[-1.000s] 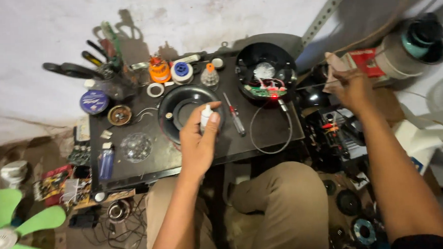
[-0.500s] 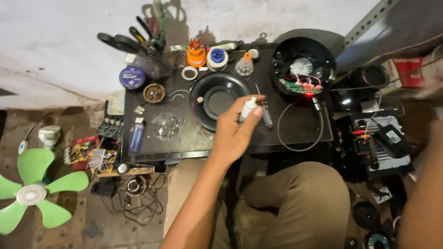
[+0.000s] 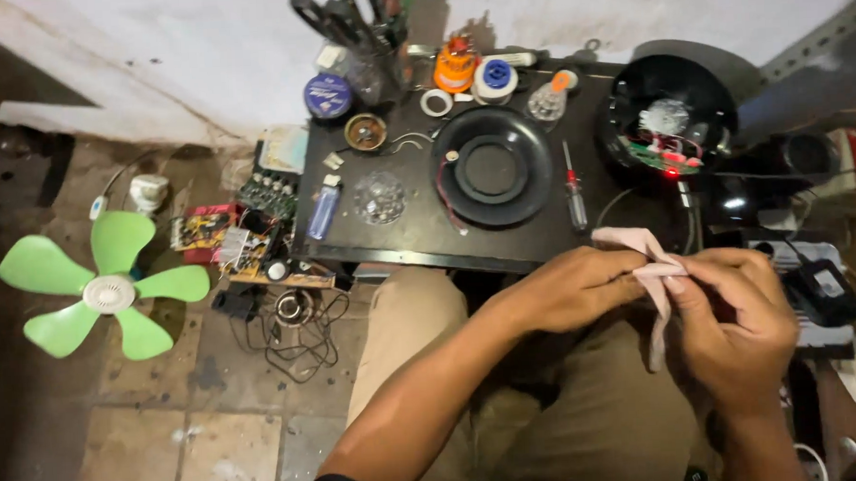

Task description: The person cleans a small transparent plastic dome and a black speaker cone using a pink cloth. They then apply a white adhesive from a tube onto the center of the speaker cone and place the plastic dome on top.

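Both hands meet over my lap, just in front of the small black worktable. My left hand and my right hand each pinch a pale pink cloth strip, which hangs down between them. On the table beyond lie a round black disc-shaped housing, a red-handled screwdriver and a black bowl-shaped shell with wires and a lit red light inside.
A green fan blade lies on the floor at left. Circuit boards and tangled cables crowd the table's left side. Tool jar with scissors, solder spools and small tins line the table's back edge. Black devices sit at right.
My left hand has drawn back from the table toward my lap. My right hand came in from the far right with the pink cloth, and both hands now hold it.
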